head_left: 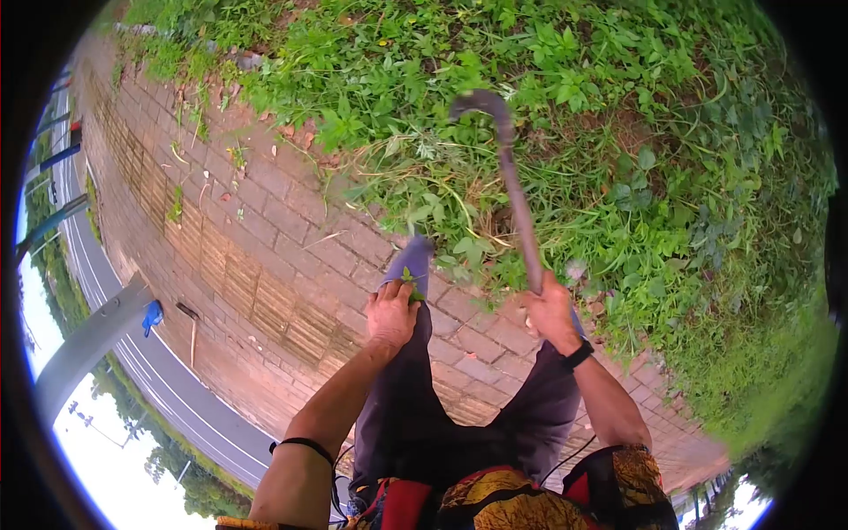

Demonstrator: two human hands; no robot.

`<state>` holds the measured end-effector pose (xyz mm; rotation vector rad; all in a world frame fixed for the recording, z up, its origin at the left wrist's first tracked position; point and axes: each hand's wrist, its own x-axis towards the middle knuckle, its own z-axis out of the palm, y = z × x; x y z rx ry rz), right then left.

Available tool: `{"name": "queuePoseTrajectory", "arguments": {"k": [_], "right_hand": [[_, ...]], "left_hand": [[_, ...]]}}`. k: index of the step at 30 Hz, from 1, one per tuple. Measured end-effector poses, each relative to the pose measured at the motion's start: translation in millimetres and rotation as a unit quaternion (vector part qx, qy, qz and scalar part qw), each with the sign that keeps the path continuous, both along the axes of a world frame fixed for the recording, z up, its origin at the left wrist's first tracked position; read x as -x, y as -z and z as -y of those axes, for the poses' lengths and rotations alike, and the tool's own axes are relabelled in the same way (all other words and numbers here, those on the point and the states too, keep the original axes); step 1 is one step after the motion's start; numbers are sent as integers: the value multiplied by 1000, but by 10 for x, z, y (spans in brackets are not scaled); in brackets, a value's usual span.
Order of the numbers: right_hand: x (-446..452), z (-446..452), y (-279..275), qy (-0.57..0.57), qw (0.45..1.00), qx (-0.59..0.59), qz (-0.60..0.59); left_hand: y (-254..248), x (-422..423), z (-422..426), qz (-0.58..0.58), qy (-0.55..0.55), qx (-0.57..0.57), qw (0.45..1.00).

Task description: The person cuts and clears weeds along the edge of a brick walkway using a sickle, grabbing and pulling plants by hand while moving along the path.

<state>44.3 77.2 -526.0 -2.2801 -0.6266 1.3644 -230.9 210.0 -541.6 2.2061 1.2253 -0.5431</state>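
Observation:
My right hand (554,314) is wrapped round the wooden handle of a sickle (518,199). Its dark curved blade, slightly blurred, hooks left over the weeds (389,97). In front of my left leg, my left hand (392,313) is closed with a few green weed leaves (410,284) poking out at its fingers. The rest of what it holds is hidden by the hand. Just beyond it shows the blurred tip of my shoe (415,254) on the paving. Cut or flattened grass (468,190) lies between the shoe and the blade.
Brick paving (274,212) with a ribbed tactile strip (212,252) runs along the weedy bank. At left stand a grey pole (93,340) with a blue bag (153,316) on it and a long-handled tool (192,331) lying nearby. A road (177,389) lies beyond.

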Motion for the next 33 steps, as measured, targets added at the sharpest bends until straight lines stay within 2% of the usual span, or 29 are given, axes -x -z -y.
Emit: {"name": "queuePoseTrajectory", "arguments": {"k": [1, 3, 6, 9, 10, 11, 12, 13, 16, 18, 20, 22, 24, 27, 30, 31, 33], "right_hand": [[-98, -16, -9, 147, 984, 41, -93], [-288, 10, 268, 249, 966, 8, -74], [-690, -288, 755, 315, 945, 53, -77], [-652, -763, 1223, 330, 936, -21, -123], [-536, -820, 1480, 300, 939, -8, -170], [-319, -693, 1869, 329, 893, -109, -286], [-322, -1362, 985, 138, 972, 98, -164], [-233, -1424, 1039, 43, 969, 109, -216], [97, -1392, 854, -29, 978, 91, -187], [177, -1101, 745, -39, 989, 40, -138], [165, -593, 793, -83, 994, -63, -30], [-15, -312, 481, -14, 998, 21, -58], [-154, 167, 442, -52, 998, 22, 34], [-307, 489, 401, 136, 990, 24, 15], [-604, 377, 512, 242, 964, 106, -27], [-716, 249, 569, 260, 961, 91, -33], [-939, 139, 942, 238, 963, 113, -65]], "left_hand": [[5, 27, -25, 3, 0, -3, 1000], [-38, 9, -70, -9, -14, 9, 1000], [21, -26, -58, 3, -15, 17, 1000], [30, -16, -101, 4, -10, 3, 1000], [37, -47, -94, 4, -6, 2, 1000], [54, -68, -85, 8, -6, 8, 1000], [56, -72, -75, 9, -7, 13, 1000], [62, -78, -94, 10, -10, 14, 1000], [46, -120, -124, -9, -5, 21, 1000], [54, -126, -151, 2, -8, 16, 1000], [59, -106, -131, 9, -9, 21, 1000], [67, -98, -151, 10, -10, 23, 1000], [67, -104, -165, 14, -15, 30, 999], [57, -112, -213, 6, 12, 43, 999], [95, -400, -229, 20, 100, 59, 993], [171, -504, -301, 22, 133, 54, 989], [518, -867, -419, 50, 181, 57, 981]]}}
